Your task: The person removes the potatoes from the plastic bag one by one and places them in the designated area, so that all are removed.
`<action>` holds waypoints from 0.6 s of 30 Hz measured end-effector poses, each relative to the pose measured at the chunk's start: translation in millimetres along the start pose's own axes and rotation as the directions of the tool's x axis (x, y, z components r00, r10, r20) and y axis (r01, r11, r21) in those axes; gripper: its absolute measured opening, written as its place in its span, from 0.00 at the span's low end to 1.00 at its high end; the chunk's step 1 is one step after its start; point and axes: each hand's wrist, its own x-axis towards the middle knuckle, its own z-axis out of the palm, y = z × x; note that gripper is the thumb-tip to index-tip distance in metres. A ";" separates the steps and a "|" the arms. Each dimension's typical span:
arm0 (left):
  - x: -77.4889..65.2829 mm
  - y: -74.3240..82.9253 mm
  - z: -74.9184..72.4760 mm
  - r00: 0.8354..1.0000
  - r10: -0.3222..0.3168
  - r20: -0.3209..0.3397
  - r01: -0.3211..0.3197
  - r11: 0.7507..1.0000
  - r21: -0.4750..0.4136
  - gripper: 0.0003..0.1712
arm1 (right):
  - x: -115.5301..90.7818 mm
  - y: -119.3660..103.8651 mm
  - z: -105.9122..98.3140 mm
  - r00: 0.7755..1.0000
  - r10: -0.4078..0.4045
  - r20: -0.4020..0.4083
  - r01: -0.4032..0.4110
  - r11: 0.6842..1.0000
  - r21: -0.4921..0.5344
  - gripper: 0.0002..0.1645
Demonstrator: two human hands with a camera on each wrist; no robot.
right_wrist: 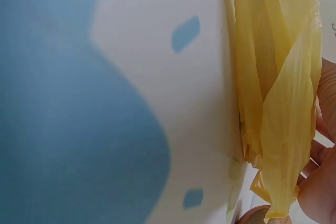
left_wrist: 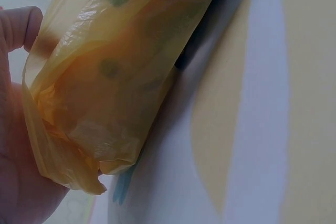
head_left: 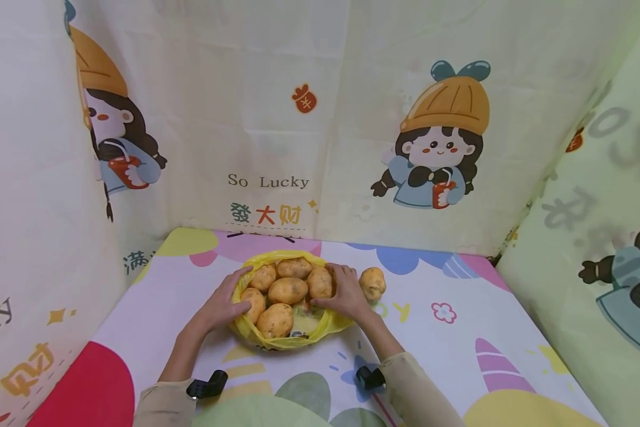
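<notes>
A yellow plastic bag (head_left: 327, 323) lies wide open on the table with several potatoes (head_left: 287, 290) inside. The left hand (head_left: 226, 303) holds the bag's left rim, its thumb reaching over the edge beside a potato. On the opposite side, the right hand (head_left: 346, 293) holds the right rim, thumb inside and fingers by the rightmost potato in the bag. In the left wrist view, the thin yellow bag (left_wrist: 105, 103) stretches beside the palm. Its creased side (right_wrist: 278, 93) hangs next to the fingers in the right wrist view, hiding part of them.
One loose potato (head_left: 373, 283) sits outside the bag, just past the right hand. A patterned cloth (head_left: 432, 356) covers the table. Printed curtains (head_left: 352, 136) stand along the back and both sides. Dark straps (head_left: 207, 385) are worn on both wrists.
</notes>
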 end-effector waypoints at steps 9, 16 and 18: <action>-1.3 0.5 0.0 1.000 -0.001 0.002 0.001 1.000 -0.008 0.49 | -6.2 2.1 0.4 0.998 -0.039 -0.051 0.039 0.999 -0.009 0.55; -1.6 1.8 -0.6 1.000 0.020 -0.007 -0.020 1.000 0.002 0.48 | -12.3 -2.0 -2.0 0.994 -0.061 -0.096 0.059 0.998 -0.019 0.55; -1.5 1.3 -0.9 1.000 0.018 -0.006 -0.018 1.000 0.007 0.48 | -14.1 -4.2 -3.2 0.993 -0.061 -0.106 0.060 0.998 -0.013 0.55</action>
